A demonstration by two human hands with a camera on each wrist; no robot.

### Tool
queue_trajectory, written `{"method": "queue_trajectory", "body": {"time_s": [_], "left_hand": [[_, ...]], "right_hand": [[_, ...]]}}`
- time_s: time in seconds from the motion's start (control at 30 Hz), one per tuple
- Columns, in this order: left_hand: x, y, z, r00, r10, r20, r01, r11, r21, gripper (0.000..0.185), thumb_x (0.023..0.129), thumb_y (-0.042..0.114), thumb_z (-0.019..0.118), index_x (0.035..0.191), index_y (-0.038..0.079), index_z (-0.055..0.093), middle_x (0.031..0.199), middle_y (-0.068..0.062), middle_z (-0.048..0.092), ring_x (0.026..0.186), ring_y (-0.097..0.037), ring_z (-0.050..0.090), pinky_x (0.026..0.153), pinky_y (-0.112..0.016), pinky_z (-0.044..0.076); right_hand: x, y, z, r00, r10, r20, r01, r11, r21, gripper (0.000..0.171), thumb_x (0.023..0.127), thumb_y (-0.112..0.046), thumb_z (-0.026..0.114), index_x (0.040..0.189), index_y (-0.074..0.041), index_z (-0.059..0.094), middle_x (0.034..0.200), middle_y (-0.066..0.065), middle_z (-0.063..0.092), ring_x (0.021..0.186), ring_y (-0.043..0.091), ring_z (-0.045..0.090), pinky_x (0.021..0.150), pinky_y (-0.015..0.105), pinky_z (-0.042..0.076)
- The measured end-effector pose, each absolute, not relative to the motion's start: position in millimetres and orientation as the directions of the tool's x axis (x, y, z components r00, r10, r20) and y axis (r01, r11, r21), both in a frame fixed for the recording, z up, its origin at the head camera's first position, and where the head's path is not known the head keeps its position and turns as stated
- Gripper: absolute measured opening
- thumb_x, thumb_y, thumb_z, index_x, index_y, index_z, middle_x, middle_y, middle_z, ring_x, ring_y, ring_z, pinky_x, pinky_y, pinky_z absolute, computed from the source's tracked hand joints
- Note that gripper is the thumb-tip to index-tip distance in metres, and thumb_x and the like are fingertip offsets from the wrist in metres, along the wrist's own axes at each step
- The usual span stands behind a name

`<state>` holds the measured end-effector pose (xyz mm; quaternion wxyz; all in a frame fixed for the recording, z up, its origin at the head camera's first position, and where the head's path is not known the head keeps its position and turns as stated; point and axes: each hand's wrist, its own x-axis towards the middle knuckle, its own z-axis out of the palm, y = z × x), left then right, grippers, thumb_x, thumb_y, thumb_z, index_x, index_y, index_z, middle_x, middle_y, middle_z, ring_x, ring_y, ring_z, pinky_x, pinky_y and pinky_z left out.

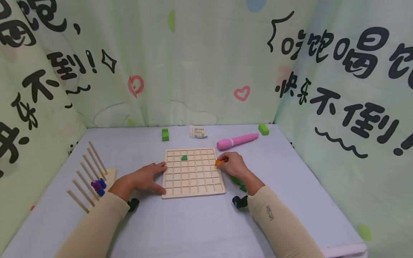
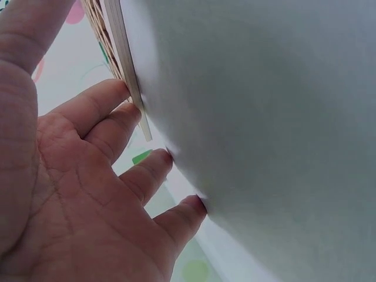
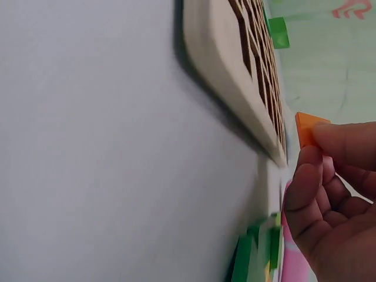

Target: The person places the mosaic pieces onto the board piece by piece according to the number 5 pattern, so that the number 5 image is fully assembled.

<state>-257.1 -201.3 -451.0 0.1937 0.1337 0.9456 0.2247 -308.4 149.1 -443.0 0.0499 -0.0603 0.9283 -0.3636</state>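
Note:
A wooden grid board (image 1: 193, 196) lies on the white table, with one green piece (image 1: 184, 157) in a cell of its upper rows. My left hand (image 1: 146, 177) rests at the board's left edge, fingers spread; in the left wrist view two fingertips (image 2: 120, 88) touch the board's side. Over the board's right edge, my right hand (image 1: 235, 165) pinches a small orange piece (image 3: 308, 126) between thumb and fingers. Several green pieces (image 3: 244, 258) lie on the table beside the board, partly hidden under the right wrist.
At the left stands a wooden peg rack (image 1: 111, 175) with purple and blue beads (image 1: 99, 186). Behind the board are a pink pen-shaped object (image 1: 238, 140), a printed pattern card (image 1: 198, 132), a green block (image 1: 165, 134) and another green block (image 1: 263, 129). Curtains (image 1: 200, 71) surround the table.

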Motion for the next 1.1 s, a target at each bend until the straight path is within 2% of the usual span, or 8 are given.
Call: {"method": "queue_trajectory", "body": {"time_s": [0.23, 0.5, 0.67, 0.93, 1.1], "left_hand": [[-255, -201, -448, -0.891, 0.337, -0.304, 0.162, 0.862, 0.481, 0.104, 0.075, 0.046, 0.092, 0.159, 0.011, 0.042, 0.173, -0.007, 0.026, 0.158, -0.045, 0.018, 0.124, -0.063, 0.024], [-256, -202, -446, -0.892, 0.343, -0.296, 0.176, 0.865, 0.471, 0.104, 0.075, 0.047, 0.092, 0.159, 0.011, 0.043, 0.173, -0.008, 0.026, 0.158, -0.045, 0.019, 0.125, -0.061, 0.024], [-257, -203, -447, -0.890, 0.344, -0.299, 0.172, 0.860, 0.480, 0.103, 0.075, 0.047, 0.092, 0.159, 0.012, 0.043, 0.173, -0.007, 0.026, 0.158, -0.045, 0.018, 0.125, -0.061, 0.023], [-258, -203, -447, -0.891, 0.347, -0.292, 0.175, 0.857, 0.484, 0.102, 0.076, 0.046, 0.092, 0.159, 0.013, 0.043, 0.173, -0.005, 0.026, 0.158, -0.045, 0.018, 0.125, -0.061, 0.024], [-257, -204, -449, -0.891, 0.349, -0.290, 0.175, 0.854, 0.489, 0.102, 0.075, 0.045, 0.093, 0.159, 0.012, 0.044, 0.172, -0.004, 0.027, 0.159, -0.043, 0.019, 0.126, -0.059, 0.024]], "right_hand": [[-311, 128, -440, -0.982, -0.180, -0.058, -0.086, 0.697, -0.712, 0.014, 0.096, -0.012, 0.073, 0.108, -0.007, 0.076, 0.103, 0.007, 0.071, 0.092, 0.021, 0.061, 0.078, 0.029, 0.052], [-312, 108, -435, -0.973, -0.213, -0.085, -0.074, 0.642, -0.763, 0.012, 0.096, -0.011, 0.073, 0.108, -0.007, 0.073, 0.100, 0.008, 0.069, 0.083, 0.019, 0.061, 0.070, 0.025, 0.052], [-317, 94, -435, -0.959, -0.258, -0.119, -0.062, 0.600, -0.797, 0.010, 0.096, -0.009, 0.072, 0.106, -0.006, 0.072, 0.098, 0.009, 0.068, 0.077, 0.019, 0.062, 0.067, 0.026, 0.056], [-329, 69, -434, -0.938, -0.322, -0.126, -0.102, 0.604, -0.790, 0.007, 0.096, -0.009, 0.071, 0.101, -0.008, 0.075, 0.097, 0.008, 0.070, 0.076, 0.019, 0.063, 0.064, 0.024, 0.052], [-331, 54, -433, -0.937, -0.318, -0.147, -0.082, 0.609, -0.789, 0.007, 0.095, -0.007, 0.070, 0.100, -0.006, 0.075, 0.095, 0.009, 0.070, 0.073, 0.018, 0.061, 0.064, 0.025, 0.054]]}}
